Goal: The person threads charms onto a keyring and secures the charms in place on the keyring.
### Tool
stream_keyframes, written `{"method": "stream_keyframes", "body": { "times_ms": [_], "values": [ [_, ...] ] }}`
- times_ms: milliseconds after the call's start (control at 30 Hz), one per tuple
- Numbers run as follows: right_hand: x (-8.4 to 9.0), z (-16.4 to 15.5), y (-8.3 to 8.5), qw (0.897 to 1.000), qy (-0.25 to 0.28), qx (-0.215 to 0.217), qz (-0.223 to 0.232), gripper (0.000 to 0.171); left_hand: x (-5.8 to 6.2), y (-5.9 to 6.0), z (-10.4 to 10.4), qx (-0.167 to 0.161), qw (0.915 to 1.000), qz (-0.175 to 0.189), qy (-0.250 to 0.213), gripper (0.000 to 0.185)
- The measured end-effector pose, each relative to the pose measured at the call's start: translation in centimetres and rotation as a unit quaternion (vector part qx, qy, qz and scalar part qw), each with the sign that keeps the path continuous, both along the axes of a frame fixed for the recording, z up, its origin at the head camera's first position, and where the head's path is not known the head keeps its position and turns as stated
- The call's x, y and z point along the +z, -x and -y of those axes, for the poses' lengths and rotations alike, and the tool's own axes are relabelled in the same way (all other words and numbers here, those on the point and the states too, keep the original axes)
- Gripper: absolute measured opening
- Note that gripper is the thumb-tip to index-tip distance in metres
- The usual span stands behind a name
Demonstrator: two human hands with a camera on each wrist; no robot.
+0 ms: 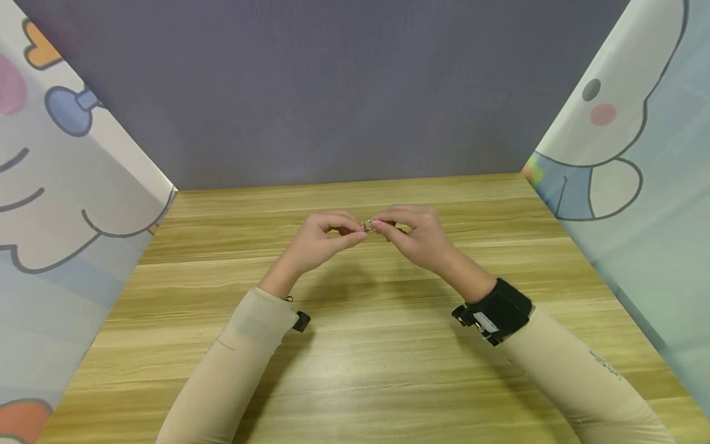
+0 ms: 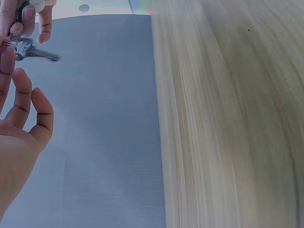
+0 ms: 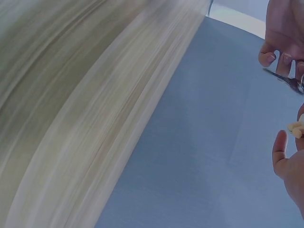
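Note:
Just above the table, the two hands meet at a small metal key ring (image 1: 368,226). Thumb and forefinger of the left hand (image 1: 320,242) pinch the ring from its left side. A dark metal key (image 2: 42,53) hangs from it, near the left fingers. Opposite, the right hand (image 1: 418,237) pinches at the ring's right side, fingertips close to the left ones. Within the right fingers is a small white and cream charm (image 3: 297,128), with a bit of green beside it in the left wrist view. The fingers hide much of the charm.
Under the hands is a wood-grain table (image 1: 355,370). A grey panel (image 1: 344,92) rises along its far edge, and cartoon-printed walls (image 1: 621,123) flank both sides. Black camera straps (image 1: 501,311) sit on the wrists over pale sleeves.

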State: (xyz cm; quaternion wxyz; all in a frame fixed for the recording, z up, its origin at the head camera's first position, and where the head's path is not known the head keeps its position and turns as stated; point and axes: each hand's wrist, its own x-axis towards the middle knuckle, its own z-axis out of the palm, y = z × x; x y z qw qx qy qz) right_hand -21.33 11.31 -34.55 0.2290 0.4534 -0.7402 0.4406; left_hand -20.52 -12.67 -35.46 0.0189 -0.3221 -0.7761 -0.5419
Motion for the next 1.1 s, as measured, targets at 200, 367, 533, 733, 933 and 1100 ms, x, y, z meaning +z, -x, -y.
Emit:
{"method": "stream_keyframes", "body": {
  "times_ms": [200, 367, 533, 733, 933, 1100],
  "values": [
    [0.03, 0.05, -0.11, 1.0, -0.002, -0.013, 0.006, 0.014, 0.27, -0.3, 0.05, -0.013, 0.9998, 0.004, -0.015, 0.007],
    [0.11, 0.06, -0.16, 0.999, -0.006, -0.021, 0.024, 0.01, 0.33, -0.54, 0.03, -0.003, 0.9997, 0.013, -0.019, 0.007],
    [0.07, 0.04, -0.33, 0.998, -0.015, -0.035, 0.054, 0.01, 0.32, -0.68, 0.0, -0.011, 0.9996, 0.003, -0.025, 0.007],
    [0.0, -0.06, -0.31, 0.996, -0.016, -0.044, 0.075, 0.009, 0.12, -0.65, 0.06, 0.003, 1.0, -0.009, -0.004, 0.006],
    [0.03, -0.06, -0.23, 0.999, -0.007, -0.031, 0.043, 0.009, -0.14, -0.25, 0.27, 0.015, 0.9995, -0.016, 0.022, 0.011],
    [0.18, 0.2, -0.29, 1.0, -0.006, -0.012, 0.001, 0.012, -0.08, -0.18, 0.56, 0.008, 0.9998, 0.008, 0.016, 0.014]
  ]
}}
